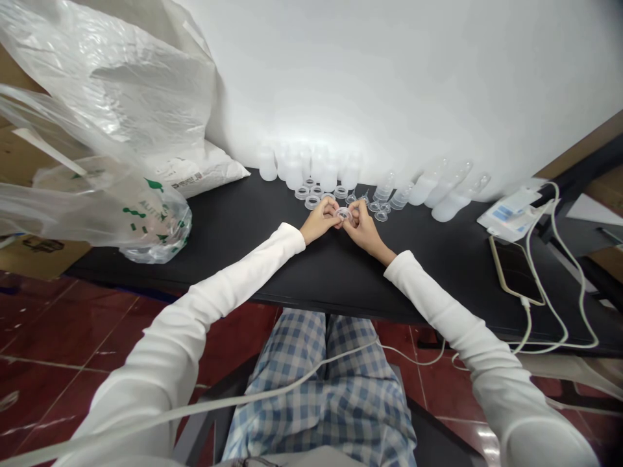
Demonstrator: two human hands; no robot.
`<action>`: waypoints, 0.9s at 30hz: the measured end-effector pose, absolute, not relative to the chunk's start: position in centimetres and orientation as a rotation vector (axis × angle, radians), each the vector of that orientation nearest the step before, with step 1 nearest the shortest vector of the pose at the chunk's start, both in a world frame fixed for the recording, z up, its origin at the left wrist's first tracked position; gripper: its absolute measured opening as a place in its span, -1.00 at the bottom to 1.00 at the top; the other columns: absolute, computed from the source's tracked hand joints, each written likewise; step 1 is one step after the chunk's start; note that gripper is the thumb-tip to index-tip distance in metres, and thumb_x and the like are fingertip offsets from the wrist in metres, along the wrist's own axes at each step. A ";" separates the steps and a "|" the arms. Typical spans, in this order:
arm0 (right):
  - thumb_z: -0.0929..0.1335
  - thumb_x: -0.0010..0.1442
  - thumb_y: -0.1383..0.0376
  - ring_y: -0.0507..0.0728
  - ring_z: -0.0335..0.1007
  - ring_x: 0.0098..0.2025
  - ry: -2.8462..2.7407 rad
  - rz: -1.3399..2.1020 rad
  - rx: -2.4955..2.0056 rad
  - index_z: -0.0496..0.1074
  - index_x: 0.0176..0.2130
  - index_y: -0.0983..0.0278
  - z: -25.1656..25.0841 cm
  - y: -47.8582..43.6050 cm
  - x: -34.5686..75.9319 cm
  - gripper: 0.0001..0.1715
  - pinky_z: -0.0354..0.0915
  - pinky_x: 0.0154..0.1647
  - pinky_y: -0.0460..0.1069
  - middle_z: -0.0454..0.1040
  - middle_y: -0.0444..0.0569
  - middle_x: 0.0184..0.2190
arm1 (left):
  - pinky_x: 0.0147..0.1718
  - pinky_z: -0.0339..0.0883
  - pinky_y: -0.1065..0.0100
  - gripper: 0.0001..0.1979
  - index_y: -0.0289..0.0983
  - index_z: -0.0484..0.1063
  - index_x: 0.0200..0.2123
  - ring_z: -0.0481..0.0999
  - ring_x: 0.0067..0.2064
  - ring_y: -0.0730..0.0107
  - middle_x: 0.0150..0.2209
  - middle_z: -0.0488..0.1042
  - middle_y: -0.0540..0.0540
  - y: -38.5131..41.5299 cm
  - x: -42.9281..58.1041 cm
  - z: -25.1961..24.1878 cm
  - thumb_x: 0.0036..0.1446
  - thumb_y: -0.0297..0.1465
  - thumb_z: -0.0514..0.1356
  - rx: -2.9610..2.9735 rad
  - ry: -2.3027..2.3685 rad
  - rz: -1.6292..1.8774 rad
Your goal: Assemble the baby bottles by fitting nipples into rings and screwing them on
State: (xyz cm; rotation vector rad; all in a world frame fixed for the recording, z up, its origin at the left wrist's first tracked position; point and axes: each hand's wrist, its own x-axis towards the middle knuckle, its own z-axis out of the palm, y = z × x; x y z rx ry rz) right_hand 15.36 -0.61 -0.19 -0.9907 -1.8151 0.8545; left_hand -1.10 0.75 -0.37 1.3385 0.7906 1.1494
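Both hands meet over the black table (pixel 272 259), pinching one small clear plastic ring (pixel 343 213) between them. My left hand (pixel 321 220) holds its left side with fingers curled. My right hand (pixel 363 227) grips its right side, fingers also closed. Just behind the hands lie several loose clear rings (pixel 311 194) and small clear nipple-shaped parts (pixel 377 209). Upright translucent bottles (pixel 311 165) stand in a row against the white wall, and more bottles (pixel 448 188) lie on their sides to the right.
Big plastic bags (pixel 121 130) fill the table's left end, one printed green (pixel 156 224). A phone (pixel 516 269) with a white cable and a white box (pixel 511 211) lie at the right. Red tiled floor shows below; a cable crosses my lap.
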 end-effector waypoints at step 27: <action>0.39 0.20 -0.07 0.03 0.36 -0.45 -1.724 1.010 -0.940 0.01 -0.17 0.13 -0.8 -0.1 15.9 -0.46 0.19 -0.42 -0.06 0.40 -0.27 -0.45 | -0.28 0.49 0.39 -0.68 -0.28 0.28 -0.28 0.57 -0.44 0.52 -0.46 0.53 0.08 0.4 -0.8 -0.2 0.00 -0.56 0.38 1.206 0.780 1.149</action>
